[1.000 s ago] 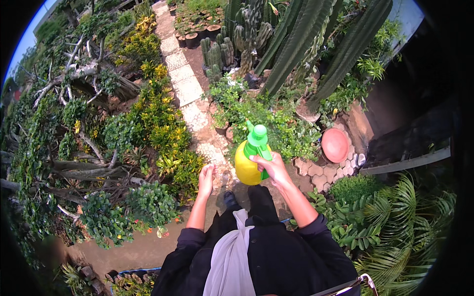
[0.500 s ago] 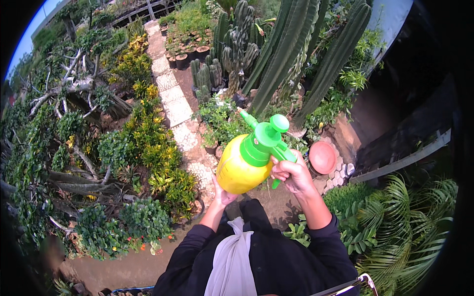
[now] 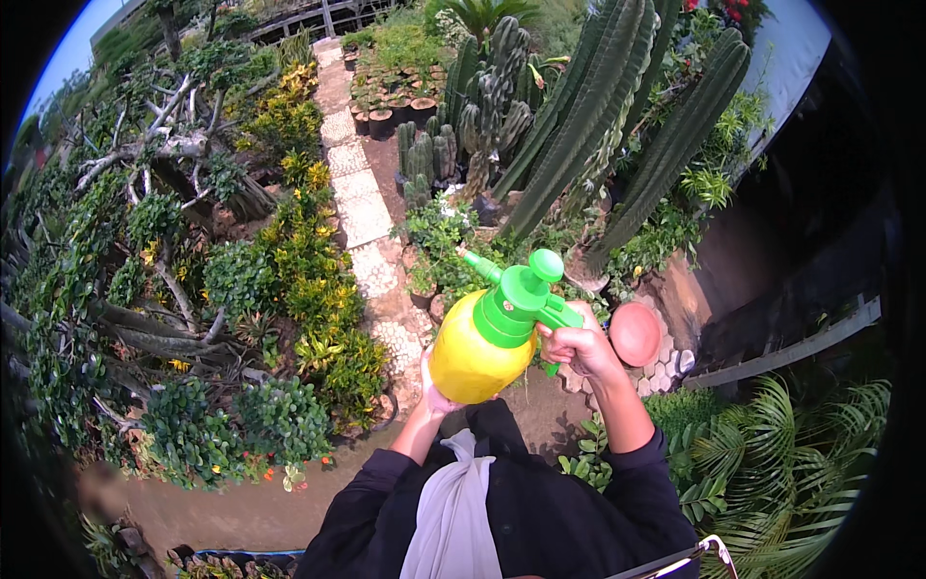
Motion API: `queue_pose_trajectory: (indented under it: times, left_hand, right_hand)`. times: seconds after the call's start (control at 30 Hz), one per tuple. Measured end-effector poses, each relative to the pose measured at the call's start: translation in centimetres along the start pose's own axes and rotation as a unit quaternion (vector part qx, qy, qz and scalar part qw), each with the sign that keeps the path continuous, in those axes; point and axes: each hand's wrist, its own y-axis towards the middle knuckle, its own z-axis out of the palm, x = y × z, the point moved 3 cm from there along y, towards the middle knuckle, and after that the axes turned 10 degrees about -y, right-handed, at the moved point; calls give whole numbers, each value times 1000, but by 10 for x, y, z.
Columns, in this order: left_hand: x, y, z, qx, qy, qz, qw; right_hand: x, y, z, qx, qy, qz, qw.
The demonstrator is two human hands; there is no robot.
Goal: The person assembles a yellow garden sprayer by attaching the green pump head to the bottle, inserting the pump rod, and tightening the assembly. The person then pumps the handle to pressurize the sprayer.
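So the green-and-yellow sprayer (image 3: 509,311) is a two-handed hold now, left of the reddish clay dish (image 3: 636,334) in view. A second ago the left hand (image 3: 434,389) was free; now its palm props the yellow tank (image 3: 479,359), away from the dish, fingers hidden, can't tell how tight. Right hand (image 3: 582,347), dish side, curls round the handle (image 3: 558,314). Probably steadier.

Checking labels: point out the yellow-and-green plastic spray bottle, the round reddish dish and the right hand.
Yellow-and-green plastic spray bottle (image 3: 477,357): head view, on its yellow body.
Round reddish dish (image 3: 636,334): head view, on its bare inside.
Right hand (image 3: 583,347): head view, on the hand's middle.
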Motion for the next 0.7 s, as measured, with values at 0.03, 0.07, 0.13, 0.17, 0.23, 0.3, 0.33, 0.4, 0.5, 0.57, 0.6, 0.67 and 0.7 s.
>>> queue_pose_trajectory:
  times: [0.03,0.07,0.13,0.17,0.23,0.3,0.33,0.4,0.5,0.57,0.6,0.67,0.7]
  left_hand:
    - [4,-3,0,25,-11,-9,1000]
    - [0,-3,-4,-45,-7,28,999]
    - [-9,-2,-7,-70,11,55,996]
    - [-11,-2,-7,-83,22,66,994]
    - [-12,-4,-7,-81,28,73,994]
    - [-14,-5,-9,-74,39,95,992]
    - [-16,-5,-10,-76,42,96,992]
    - [-21,-7,-14,-81,49,99,991]
    - [-18,-7,-14,-109,52,103,987]
    - [-20,-7,-20,-109,54,116,986]
    - [-21,-8,-23,-109,55,122,985]
    - [-25,-7,-23,-110,34,138,984]
    - [-26,-7,-22,-110,23,146,983]
  right_hand:
    - [0,-2,3,17,-31,2,999]
    - [-2,-2,2,38,-56,-18,998]
    - [1,5,-4,55,-57,-13,997]
    - [3,9,-8,61,-56,-10,996]
    - [1,16,-21,96,-67,-10,993]
    - [1,20,-25,105,-69,-24,992]
    - [0,21,-28,115,-75,-21,990]
    - [1,25,-35,151,-114,-35,981]
    - [-10,27,-47,96,-124,-72,985]
    - [-17,32,-54,78,-133,-92,984]
    - [-18,38,-58,93,-147,-95,980]
    - [-15,39,-53,77,-146,-106,981]
    - [-11,40,-48,86,-141,-117,979]
